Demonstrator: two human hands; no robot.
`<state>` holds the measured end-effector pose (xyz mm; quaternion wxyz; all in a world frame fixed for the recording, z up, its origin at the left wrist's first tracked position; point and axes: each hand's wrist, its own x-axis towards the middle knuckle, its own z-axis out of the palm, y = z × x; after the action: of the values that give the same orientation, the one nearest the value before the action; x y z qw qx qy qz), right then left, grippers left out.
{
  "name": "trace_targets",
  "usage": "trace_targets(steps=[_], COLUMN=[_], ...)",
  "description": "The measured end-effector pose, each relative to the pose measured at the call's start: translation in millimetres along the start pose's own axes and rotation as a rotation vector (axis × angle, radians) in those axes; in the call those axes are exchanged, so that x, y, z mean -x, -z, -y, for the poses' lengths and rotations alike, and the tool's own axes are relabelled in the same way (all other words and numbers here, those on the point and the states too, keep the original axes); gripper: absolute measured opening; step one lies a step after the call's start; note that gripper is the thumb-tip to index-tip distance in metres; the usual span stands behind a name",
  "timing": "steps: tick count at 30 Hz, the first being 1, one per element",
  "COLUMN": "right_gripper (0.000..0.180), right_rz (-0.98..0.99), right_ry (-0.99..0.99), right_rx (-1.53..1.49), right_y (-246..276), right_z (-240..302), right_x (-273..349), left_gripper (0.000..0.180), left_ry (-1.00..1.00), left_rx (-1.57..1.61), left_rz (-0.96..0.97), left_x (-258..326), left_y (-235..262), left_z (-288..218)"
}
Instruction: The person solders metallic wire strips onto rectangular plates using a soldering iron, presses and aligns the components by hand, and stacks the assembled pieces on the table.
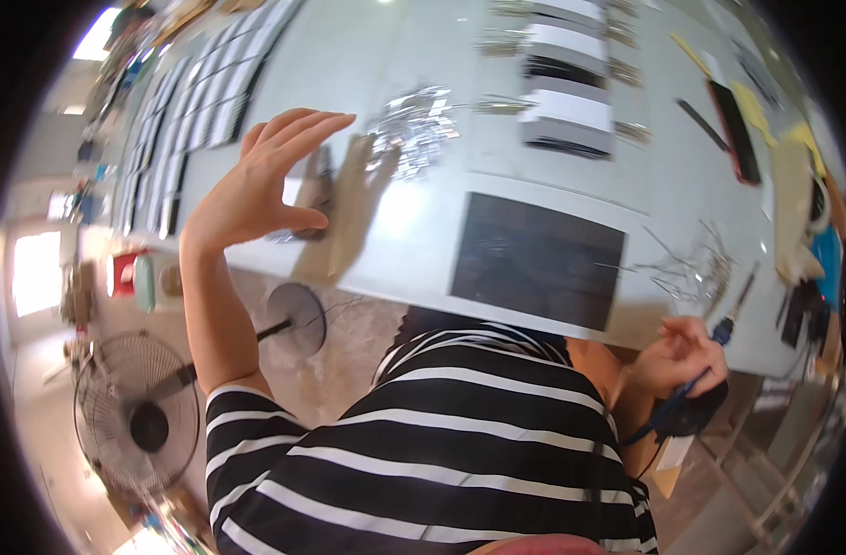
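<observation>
My left hand [264, 176] is raised above the left part of the pale table, with thumb and fingers spread and nothing between them. Beyond its fingertips lies a pile of shiny silver strips [418, 129]. A small dark object [319, 190] sits partly behind this hand, too blurred to name. At the table's front right edge, my right hand [686, 359] has its fingers curled round what looks like a soldering iron [723, 329], with a blue grip, a thin metal shaft pointing away from me and a cord trailing below. A flat dark rectangular sheet [539, 259] lies in front of me.
Stacked white, grey and black pieces [571, 83] with silver strips stand at the back middle. Rows of dark-and-white pieces [206, 88] line the far left. Loose thin wires [696, 268] lie near my right hand. A floor fan [138, 421] stands at left.
</observation>
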<state>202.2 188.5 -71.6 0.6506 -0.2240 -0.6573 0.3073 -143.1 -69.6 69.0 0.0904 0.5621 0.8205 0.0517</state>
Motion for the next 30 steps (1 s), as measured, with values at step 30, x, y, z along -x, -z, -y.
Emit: trace_targets(steps=[30], right_gripper=[0.018], right_rz=[0.041], right_ry=[-0.183], right_rx=[0.008], right_y=[-4], right_z=[12], right_x=[-5], left_gripper=[0.089], left_ry=[-0.051], left_rx=[0.204], left_rz=[-0.162], left_x=[55], left_y=[-5], left_z=[46])
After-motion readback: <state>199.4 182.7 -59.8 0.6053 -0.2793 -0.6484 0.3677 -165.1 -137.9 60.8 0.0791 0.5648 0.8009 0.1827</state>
